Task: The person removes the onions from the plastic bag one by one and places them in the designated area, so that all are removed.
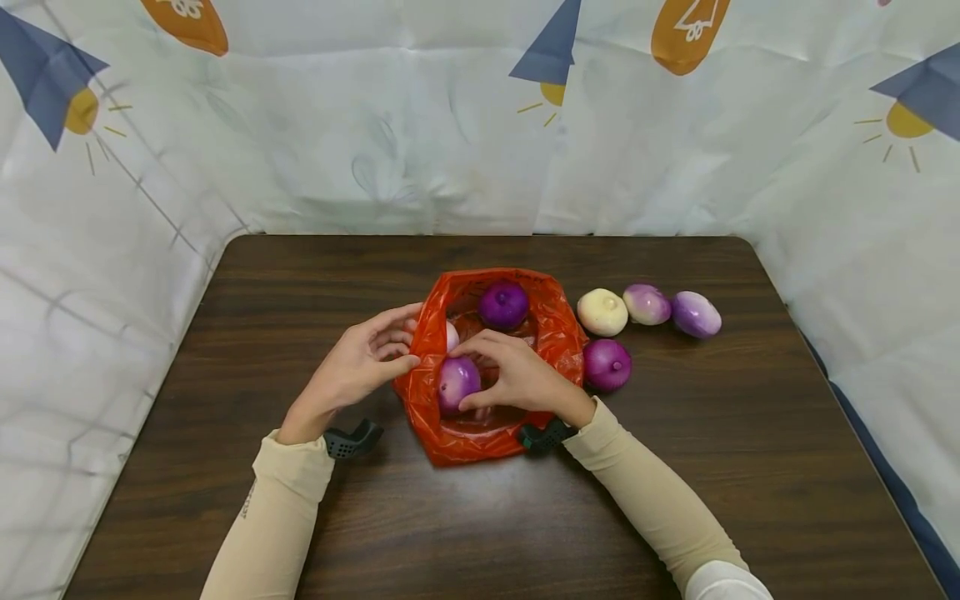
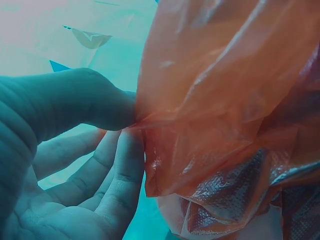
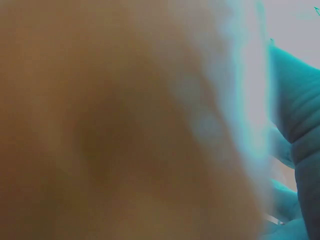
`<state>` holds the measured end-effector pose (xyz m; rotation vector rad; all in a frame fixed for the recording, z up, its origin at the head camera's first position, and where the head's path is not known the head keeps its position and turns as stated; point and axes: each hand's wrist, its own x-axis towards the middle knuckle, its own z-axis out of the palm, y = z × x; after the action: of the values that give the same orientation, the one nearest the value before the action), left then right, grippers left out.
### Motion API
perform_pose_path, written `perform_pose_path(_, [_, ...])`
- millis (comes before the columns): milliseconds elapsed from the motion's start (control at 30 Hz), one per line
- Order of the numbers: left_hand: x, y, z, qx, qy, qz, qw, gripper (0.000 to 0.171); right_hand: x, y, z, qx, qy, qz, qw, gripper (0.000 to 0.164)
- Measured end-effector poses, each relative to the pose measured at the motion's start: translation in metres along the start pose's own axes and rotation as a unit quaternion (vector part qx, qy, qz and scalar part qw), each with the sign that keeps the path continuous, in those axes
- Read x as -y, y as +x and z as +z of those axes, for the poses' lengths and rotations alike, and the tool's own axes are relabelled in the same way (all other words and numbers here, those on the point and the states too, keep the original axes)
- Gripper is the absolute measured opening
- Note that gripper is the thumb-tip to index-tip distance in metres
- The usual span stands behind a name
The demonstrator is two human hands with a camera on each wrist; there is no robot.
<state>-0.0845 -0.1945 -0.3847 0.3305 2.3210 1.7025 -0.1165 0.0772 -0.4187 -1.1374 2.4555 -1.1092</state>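
Note:
A red plastic bag stands open-mouthed on the table. My left hand pinches its left rim between thumb and fingertips, as the left wrist view shows close up. Inside the bag mouth, my right hand holds a purple-and-white onion, thumb on the near side and curved fingers on the far side. A dark purple onion lies deeper at the back of the bag. Partly hidden behind my right fingers is a paler onion. Blurred bag plastic fills most of the right wrist view.
Just right of the bag sits a magenta onion. Behind it, a cream onion, a pale purple onion and a violet-and-white onion form a row. The dark wooden table meets a white patterned curtain at the back.

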Motion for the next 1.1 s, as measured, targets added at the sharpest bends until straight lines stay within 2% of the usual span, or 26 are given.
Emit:
perform_pose_path(200, [-0.001, -0.001, 0.001, -0.002, 0.002, 0.003, 1.0, 0.069, 0.002, -0.002, -0.009, -0.007, 0.003, 0.005, 1.0, 0.061])
perform_pose_path(533, [-0.003, -0.002, 0.001, -0.005, 0.001, 0.003, 1.0, 0.069, 0.004, -0.007, -0.024, -0.022, 0.045, 0.029, 0.998, 0.061])
perform_pose_path(833, [-0.003, -0.002, 0.001, -0.006, -0.005, 0.006, 0.9999, 0.069, 0.005, -0.013, -0.041, -0.052, 0.04, 0.025, 0.998, 0.061])
perform_pose_path(1100, [-0.003, -0.003, 0.002, -0.006, -0.012, 0.007, 0.9999, 0.068, 0.004, -0.016, -0.051, -0.075, 0.104, 0.008, 0.992, 0.063])
